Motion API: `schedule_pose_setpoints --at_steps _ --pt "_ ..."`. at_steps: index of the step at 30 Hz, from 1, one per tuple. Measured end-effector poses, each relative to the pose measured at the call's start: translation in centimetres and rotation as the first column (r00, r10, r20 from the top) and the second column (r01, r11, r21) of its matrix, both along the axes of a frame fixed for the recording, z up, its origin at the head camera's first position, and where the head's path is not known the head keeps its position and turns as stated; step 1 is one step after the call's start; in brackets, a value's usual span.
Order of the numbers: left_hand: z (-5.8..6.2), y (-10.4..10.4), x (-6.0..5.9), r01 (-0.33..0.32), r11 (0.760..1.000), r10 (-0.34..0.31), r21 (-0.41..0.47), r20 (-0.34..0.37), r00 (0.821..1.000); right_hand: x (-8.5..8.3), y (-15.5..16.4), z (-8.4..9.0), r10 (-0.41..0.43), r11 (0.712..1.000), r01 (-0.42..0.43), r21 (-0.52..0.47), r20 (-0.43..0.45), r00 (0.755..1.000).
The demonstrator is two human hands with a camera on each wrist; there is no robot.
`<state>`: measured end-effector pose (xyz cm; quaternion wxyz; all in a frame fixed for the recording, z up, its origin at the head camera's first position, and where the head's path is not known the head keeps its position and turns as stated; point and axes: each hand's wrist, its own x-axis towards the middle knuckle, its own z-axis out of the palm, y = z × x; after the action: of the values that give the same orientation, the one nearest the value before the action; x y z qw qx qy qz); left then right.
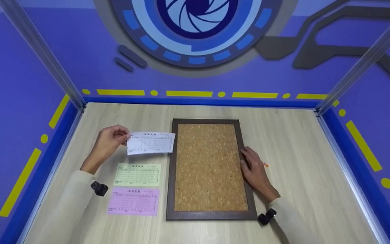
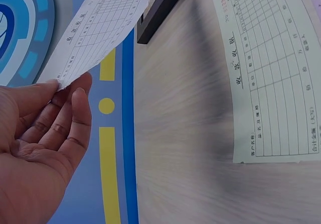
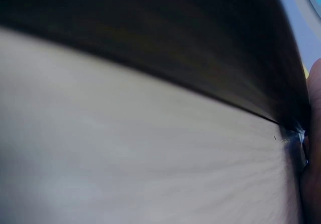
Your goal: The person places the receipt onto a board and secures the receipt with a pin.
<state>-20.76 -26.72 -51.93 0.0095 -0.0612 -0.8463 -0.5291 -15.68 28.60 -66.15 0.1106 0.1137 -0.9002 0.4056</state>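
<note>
Tabletop [image 1: 293, 142] of pale wood grain is carrying everything, and a dark-framed cork board [image 1: 208, 167] is lying flat at its centre. The right hand [image 1: 255, 171] is resting at the board's three o'clock edge, fingers straight and pressing the frame, gripping nothing; the right wrist view is too blurred to add more than dark frame over pale wood. At the board's nine o'clock, the left hand [image 1: 108, 142] is pinching the end of a white slip [image 1: 151, 142] between thumb and fingertips, holding it just off the table with its far end nearly reaching the frame. At six o'clock from that slip a green slip [image 1: 137, 174] is lying flat, and a pink slip [image 1: 133, 201] is lying just below it. Something small and orange [image 1: 266, 165], possibly a pin, is sitting just beside the right hand's knuckles. The pinch is catching only the paper's corner, so the sheet is likely sagging and could slide free or crease; the bare hand could also brush that orange bit and knock it away. All three slips are showing a printed grid under a heading in Chinese characters, too small to read here, with a red serial number on the green one.
</note>
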Motion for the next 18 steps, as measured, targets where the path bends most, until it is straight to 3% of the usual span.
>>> schedule_pose_setpoints --at_steps 18 --pt "0.1 1.6 -0.1 0.017 1.0 -0.017 0.024 0.017 1.0 0.1 0.0 -0.1 -0.003 1.0 0.003 -0.006 -0.03 1.0"
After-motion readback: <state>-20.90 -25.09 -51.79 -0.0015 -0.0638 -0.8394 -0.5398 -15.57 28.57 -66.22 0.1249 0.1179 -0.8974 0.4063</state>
